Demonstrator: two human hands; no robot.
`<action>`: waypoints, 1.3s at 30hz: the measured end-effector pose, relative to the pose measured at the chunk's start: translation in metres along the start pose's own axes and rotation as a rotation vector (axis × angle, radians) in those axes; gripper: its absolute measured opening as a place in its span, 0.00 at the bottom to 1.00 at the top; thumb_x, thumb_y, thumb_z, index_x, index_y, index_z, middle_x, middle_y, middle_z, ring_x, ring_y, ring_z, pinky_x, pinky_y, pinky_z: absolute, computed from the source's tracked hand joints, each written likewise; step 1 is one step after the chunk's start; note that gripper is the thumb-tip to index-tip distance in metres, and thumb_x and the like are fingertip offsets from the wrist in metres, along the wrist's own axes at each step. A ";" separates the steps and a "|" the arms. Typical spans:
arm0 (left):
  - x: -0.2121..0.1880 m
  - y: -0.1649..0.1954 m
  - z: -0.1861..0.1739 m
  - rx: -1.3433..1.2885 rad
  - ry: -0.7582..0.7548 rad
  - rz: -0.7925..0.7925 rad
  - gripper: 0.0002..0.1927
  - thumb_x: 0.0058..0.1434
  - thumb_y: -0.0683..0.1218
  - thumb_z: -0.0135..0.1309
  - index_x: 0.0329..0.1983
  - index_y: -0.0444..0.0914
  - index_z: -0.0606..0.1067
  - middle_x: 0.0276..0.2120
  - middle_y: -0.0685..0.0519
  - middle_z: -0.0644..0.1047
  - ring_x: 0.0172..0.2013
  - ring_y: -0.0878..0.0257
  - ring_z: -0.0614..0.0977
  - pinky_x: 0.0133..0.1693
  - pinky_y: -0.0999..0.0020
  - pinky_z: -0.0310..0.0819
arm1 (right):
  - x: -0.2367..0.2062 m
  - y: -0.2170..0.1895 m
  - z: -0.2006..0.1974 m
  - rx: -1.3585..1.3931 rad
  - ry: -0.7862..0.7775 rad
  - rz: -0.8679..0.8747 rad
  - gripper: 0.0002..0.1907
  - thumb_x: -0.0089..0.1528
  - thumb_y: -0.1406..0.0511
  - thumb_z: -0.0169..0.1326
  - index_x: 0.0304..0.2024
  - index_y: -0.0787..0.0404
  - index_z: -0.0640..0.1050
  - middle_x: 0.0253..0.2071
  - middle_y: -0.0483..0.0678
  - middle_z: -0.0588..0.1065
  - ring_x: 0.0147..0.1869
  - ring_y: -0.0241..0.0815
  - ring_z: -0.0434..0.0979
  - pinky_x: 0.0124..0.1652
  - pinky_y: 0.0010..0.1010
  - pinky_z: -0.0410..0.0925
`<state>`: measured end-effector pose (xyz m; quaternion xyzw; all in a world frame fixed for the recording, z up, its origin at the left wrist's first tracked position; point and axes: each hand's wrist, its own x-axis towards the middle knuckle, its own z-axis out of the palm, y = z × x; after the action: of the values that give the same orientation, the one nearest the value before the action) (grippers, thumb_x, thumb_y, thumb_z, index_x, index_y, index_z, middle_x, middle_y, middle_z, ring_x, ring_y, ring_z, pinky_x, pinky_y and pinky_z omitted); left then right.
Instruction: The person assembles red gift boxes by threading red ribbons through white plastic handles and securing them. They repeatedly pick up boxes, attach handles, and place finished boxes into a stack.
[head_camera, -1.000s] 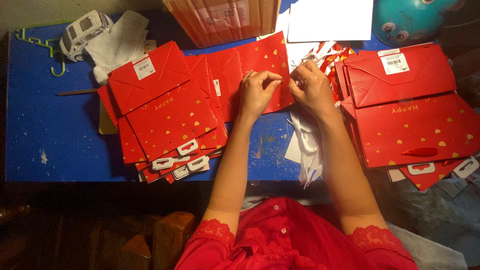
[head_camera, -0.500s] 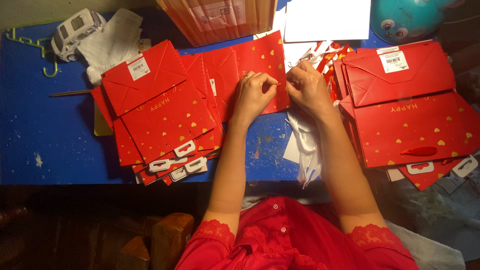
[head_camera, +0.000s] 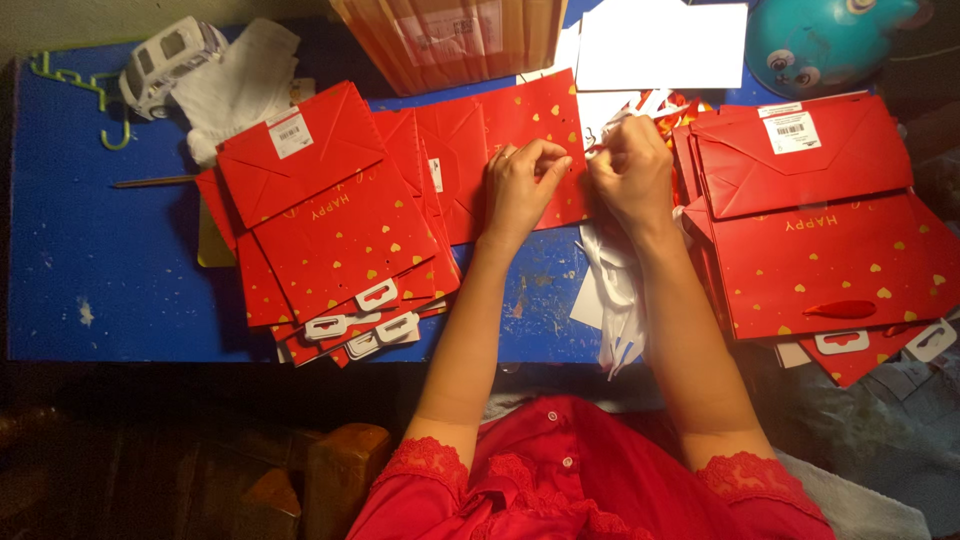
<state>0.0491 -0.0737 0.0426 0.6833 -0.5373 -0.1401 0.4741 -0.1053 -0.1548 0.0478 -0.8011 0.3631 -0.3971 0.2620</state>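
On the left of the blue painted surface (head_camera: 90, 270) lies a fanned stack of flat red paper gift bags with gold hearts (head_camera: 330, 240), their white card hang tabs showing at the near edge; these look like one batch, though I cannot tell whether finished or waiting. In the middle, a single flat red paper bag (head_camera: 520, 130) lies under both hands. The left hand (head_camera: 520, 185) presses on it with fingers curled and pinched near a row of small punched holes. The right hand (head_camera: 630, 170) is closed in a pinch just beside it, seemingly on a thin ribbon or cord, too small to be sure. Loose white paper strips (head_camera: 610, 290) trail below the wrists. On the right sits another pile of red bags (head_camera: 830, 240). By my judgement the work is midway, one bag in hand between two piles.
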 end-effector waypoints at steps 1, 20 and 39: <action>0.001 0.004 0.001 0.068 -0.016 -0.062 0.13 0.60 0.55 0.63 0.38 0.43 0.78 0.27 0.57 0.83 0.32 0.61 0.82 0.53 0.58 0.69 | 0.000 -0.001 0.000 0.028 0.052 0.010 0.05 0.62 0.76 0.55 0.35 0.68 0.71 0.37 0.53 0.70 0.36 0.45 0.76 0.35 0.32 0.73; -0.035 -0.014 0.003 -0.289 0.093 -0.233 0.18 0.57 0.44 0.60 0.51 0.36 0.80 0.37 0.49 0.81 0.37 0.61 0.84 0.42 0.69 0.78 | -0.041 -0.069 -0.086 -0.193 0.071 -0.033 0.23 0.64 0.73 0.61 0.62 0.64 0.75 0.56 0.56 0.70 0.62 0.55 0.70 0.61 0.42 0.66; -0.094 0.067 -0.108 -0.371 0.389 0.034 0.10 0.74 0.38 0.49 0.56 0.35 0.77 0.50 0.46 0.81 0.44 0.61 0.84 0.49 0.68 0.80 | -0.058 -0.105 -0.079 -0.415 0.022 -0.539 0.05 0.67 0.71 0.62 0.41 0.57 0.78 0.46 0.45 0.79 0.55 0.45 0.81 0.69 0.43 0.68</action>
<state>0.0486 0.0637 0.1213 0.5898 -0.4125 -0.0940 0.6878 -0.1554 -0.0566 0.1400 -0.9003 0.2140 -0.3782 -0.0250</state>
